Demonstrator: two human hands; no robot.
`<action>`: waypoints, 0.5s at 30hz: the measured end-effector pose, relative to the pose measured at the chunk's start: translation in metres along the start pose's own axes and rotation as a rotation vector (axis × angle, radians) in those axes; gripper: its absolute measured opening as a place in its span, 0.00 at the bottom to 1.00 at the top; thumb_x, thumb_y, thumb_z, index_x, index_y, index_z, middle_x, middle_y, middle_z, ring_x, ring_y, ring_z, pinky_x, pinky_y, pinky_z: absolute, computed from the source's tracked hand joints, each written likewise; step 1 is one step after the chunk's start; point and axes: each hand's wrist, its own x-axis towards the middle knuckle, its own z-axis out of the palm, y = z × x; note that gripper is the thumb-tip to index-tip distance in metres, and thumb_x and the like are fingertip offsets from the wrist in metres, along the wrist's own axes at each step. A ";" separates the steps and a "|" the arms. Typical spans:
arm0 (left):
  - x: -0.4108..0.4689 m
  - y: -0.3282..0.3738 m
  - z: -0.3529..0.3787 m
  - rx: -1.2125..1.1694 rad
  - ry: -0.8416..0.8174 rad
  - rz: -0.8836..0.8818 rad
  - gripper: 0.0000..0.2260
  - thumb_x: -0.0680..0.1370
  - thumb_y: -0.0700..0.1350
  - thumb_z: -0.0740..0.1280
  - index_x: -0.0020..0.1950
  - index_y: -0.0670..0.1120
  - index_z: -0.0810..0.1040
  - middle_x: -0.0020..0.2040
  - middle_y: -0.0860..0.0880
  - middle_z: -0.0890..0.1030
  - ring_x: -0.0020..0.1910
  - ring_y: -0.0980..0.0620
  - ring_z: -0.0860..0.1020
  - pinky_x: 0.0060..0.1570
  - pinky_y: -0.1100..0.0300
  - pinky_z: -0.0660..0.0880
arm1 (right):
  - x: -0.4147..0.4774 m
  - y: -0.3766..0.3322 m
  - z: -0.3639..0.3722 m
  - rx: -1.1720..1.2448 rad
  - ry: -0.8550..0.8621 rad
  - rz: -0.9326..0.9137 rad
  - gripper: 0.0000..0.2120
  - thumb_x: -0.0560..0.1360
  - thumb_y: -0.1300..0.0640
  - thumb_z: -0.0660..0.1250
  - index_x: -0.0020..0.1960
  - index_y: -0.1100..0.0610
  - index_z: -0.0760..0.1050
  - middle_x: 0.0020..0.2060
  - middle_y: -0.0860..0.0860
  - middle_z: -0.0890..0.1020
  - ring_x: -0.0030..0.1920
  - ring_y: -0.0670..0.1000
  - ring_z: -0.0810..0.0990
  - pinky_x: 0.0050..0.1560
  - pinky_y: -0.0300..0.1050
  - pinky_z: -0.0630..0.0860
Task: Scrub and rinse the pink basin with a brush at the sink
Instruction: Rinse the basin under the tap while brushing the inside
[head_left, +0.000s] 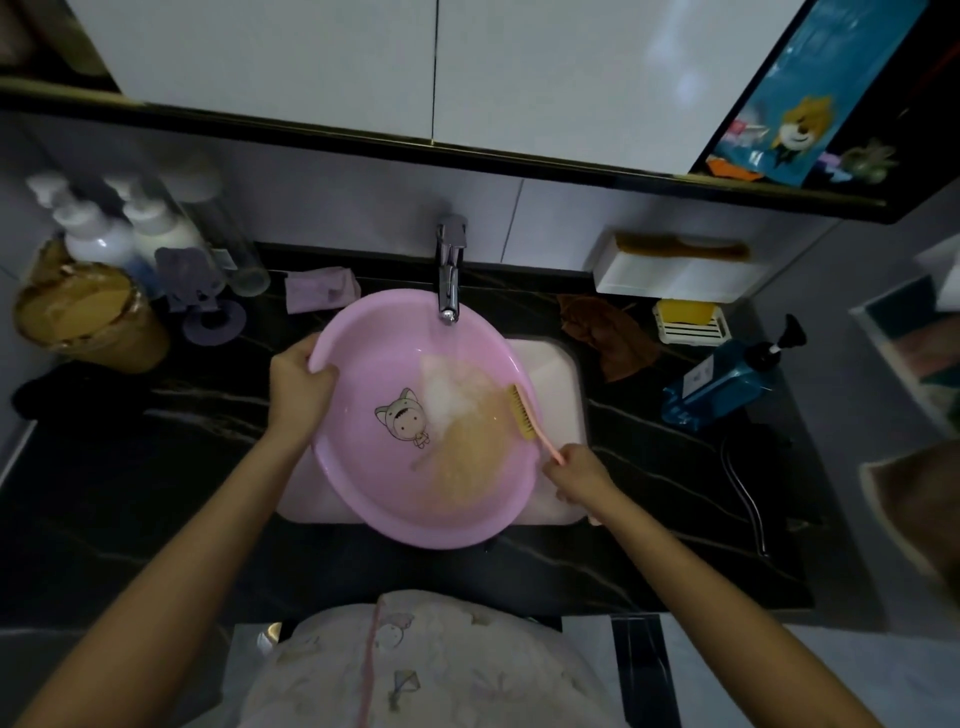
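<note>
The round pink basin (374, 332) with a cartoon figure on its bottom sits tilted over the white sink (563, 374). My left hand (298, 382) grips the basin's left rim. My right hand (576, 470) holds the pink handle of a brush (524, 413), whose tan bristles lie against the basin's right inner wall. Water runs from the chrome tap (448, 270) into the basin, where foamy, brownish water pools on the right side.
Pump bottles (98, 234), a tan tub (83, 317) and a purple holder (200, 291) crowd the dark counter's left. A brown cloth (610, 332), soap dish (688, 322) and blue pump bottle (722, 384) lie at the right. A cabinet hangs overhead.
</note>
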 end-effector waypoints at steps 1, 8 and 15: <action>0.000 0.004 0.000 0.011 0.001 0.007 0.20 0.72 0.29 0.59 0.60 0.41 0.78 0.47 0.45 0.79 0.46 0.46 0.77 0.39 0.62 0.74 | -0.001 -0.003 0.006 0.053 -0.020 0.005 0.06 0.78 0.54 0.61 0.47 0.57 0.71 0.35 0.53 0.77 0.33 0.48 0.76 0.31 0.39 0.73; 0.001 0.033 -0.001 0.073 -0.006 0.062 0.23 0.69 0.28 0.59 0.59 0.42 0.79 0.45 0.45 0.79 0.44 0.44 0.78 0.42 0.55 0.75 | 0.007 -0.008 0.024 0.285 -0.198 0.111 0.08 0.79 0.58 0.58 0.54 0.61 0.72 0.36 0.53 0.74 0.31 0.47 0.70 0.28 0.36 0.69; 0.011 0.076 -0.012 0.070 -0.037 -0.027 0.23 0.70 0.30 0.64 0.65 0.40 0.75 0.53 0.47 0.78 0.51 0.46 0.78 0.51 0.55 0.75 | 0.007 -0.014 0.065 0.276 -0.314 0.122 0.19 0.75 0.64 0.57 0.65 0.69 0.67 0.39 0.57 0.76 0.29 0.49 0.72 0.19 0.34 0.66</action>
